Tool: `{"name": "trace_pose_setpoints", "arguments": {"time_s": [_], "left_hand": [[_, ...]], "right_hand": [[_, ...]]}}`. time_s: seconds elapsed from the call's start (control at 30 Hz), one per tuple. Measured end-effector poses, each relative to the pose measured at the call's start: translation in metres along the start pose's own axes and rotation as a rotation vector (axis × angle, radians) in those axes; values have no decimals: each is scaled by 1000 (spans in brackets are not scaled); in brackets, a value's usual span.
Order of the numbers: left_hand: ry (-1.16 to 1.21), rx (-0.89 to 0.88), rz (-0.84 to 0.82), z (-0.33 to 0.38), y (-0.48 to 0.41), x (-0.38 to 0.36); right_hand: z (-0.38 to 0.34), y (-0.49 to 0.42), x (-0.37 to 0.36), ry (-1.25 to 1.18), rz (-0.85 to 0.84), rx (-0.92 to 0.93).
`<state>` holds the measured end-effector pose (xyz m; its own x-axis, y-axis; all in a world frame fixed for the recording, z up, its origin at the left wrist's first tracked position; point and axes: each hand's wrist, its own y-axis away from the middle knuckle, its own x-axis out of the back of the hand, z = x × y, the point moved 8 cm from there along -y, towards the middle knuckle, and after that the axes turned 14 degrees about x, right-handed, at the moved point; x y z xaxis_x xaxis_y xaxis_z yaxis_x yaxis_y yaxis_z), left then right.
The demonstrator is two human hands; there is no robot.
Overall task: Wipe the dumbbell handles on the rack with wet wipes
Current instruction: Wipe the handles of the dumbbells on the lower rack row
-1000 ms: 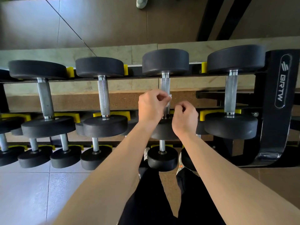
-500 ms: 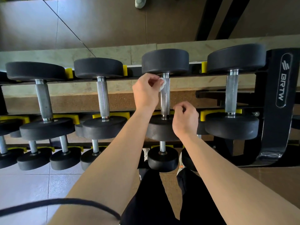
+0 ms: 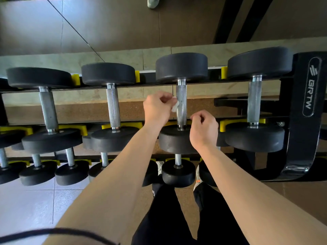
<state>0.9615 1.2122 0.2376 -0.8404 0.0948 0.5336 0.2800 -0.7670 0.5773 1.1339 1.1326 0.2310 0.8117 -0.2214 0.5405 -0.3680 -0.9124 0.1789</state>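
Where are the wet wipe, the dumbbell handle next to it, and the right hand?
wet wipe (image 3: 175, 106), head view, on the white wad at the fingertips.
dumbbell handle (image 3: 181, 96), head view, on its knurled middle.
right hand (image 3: 204, 131), head view, on the back of the hand.

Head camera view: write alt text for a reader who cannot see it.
A person's left hand holds a white wipe to the metal handle of the second dumbbell from the right on the top row of a black rack. The right hand hovers beside the handle's lower end, curled, with nothing visible in it.
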Motion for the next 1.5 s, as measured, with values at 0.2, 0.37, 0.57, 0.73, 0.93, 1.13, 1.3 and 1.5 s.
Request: {"name": "trace_pose_setpoints", "arguments": {"time_s": [0.2,0.37,0.57,0.73,0.93,1.13,1.3,1.5], "left_hand": [[87,13,71,8,-2,-2],[-99,-68,-141,-18,9,-4],[-62,-125,-28,10,5,1],[137,-88,129,26,-1,3],[-73,-271,163,26,7,1],[-156,-494,232,39,23,-1],[-152,-452,254,42,18,0],[-319,-484,-19,25,27,-9]], "right_hand": [[1,0,-1,8,0,-4],[0,0,-1,-9,-2,-2],[0,1,0,-10,-5,-2],[-1,0,1,-14,0,2],[3,0,0,-14,-9,-3],[4,0,-1,-30,-13,-14],[3,0,-1,-34,-25,-17],[1,1,0,-35,-38,-16]]}}
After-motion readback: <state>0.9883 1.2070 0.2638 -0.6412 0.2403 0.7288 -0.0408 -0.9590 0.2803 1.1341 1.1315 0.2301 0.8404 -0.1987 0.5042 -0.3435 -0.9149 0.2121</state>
